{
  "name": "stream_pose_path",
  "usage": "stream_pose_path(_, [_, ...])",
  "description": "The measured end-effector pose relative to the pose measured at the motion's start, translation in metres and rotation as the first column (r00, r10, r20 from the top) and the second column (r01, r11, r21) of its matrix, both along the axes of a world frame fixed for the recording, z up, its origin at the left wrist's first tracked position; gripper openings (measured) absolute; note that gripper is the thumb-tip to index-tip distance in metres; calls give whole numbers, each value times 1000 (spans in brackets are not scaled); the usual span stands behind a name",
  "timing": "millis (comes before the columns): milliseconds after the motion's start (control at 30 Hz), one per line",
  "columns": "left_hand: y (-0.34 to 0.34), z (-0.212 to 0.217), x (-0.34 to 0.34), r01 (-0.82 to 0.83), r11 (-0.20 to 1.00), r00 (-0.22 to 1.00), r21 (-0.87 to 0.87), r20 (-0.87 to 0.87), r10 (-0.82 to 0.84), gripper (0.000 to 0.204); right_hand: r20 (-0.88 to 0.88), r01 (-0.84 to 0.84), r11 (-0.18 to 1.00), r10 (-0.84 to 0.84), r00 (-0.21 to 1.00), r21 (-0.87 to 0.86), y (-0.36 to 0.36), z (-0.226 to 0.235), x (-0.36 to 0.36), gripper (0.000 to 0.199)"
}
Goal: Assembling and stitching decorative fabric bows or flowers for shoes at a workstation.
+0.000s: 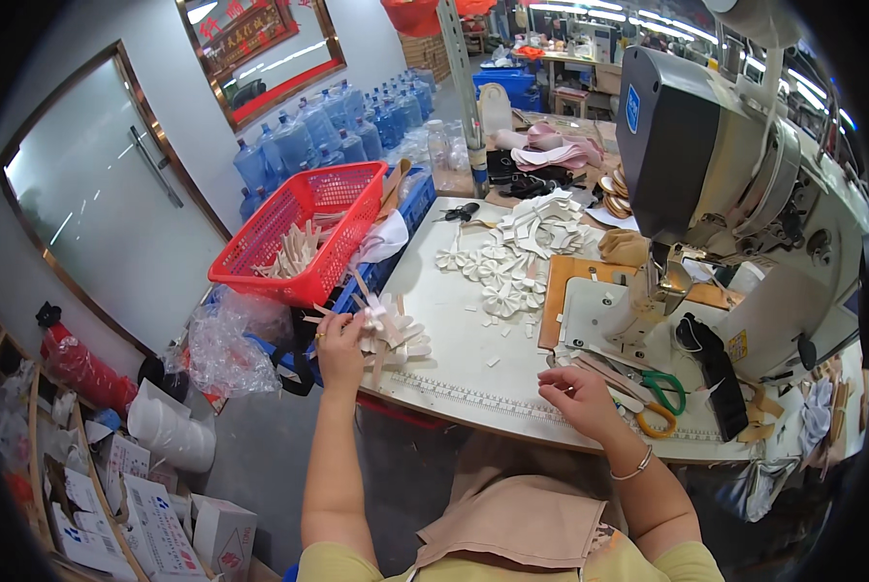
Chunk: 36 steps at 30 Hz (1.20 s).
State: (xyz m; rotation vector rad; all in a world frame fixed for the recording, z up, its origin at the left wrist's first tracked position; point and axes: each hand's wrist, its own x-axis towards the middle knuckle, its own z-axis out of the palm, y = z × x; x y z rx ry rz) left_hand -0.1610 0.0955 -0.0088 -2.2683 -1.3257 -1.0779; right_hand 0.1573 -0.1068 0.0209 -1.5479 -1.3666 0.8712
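Observation:
At the table's left edge, my left hand point(339, 349) has its fingers closed around pale strips at a heap of pale strips and white pieces point(396, 335). My right hand point(582, 396) is over the front edge of the white table point(434, 373), its fingers loosely bent and apart, with nothing visible in them. Just beyond it, beige strips point(617, 380) lie beside scissors with green and orange handles point(663, 393). A larger pile of white flower-like pieces point(522, 257) covers the middle of the table.
A sewing machine point(735, 184) stands at the right, near a black strap-like piece point(716, 378). A red basket point(333, 189) with strips rests on a blue crate point(417, 209) at the left. Dark snips point(462, 211) lie at the back. Crumpled clear plastic point(231, 344) hangs beside the crate.

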Motion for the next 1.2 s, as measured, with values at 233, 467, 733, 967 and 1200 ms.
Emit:
stream_pose_path(233, [3,2,-3,51,993,996,-108,-71,-59,34,23,168,981,-171,985,99,-21,-7,29,17])
stream_pose_path(467, [-25,19,114,448,863,879,-233,290,-378,35,79,342,919,-363,928,196,-28,-11,39,11])
stream_pose_path(733, [12,-25,206,427,753,874,-501,442,-202,38,230,214,932,-286,930,293,-36,-7,33,12])
stream_pose_path(967, [-37,47,162,745,213,652,-632,621,-435,58,419,42,782,-378,825,622,-4,24,21,31])
stream_pose_path(1200, [-95,40,172,920,319,261,-229,963,-62,63,-572,32,995,31,820,99,33,-3,-6,23])
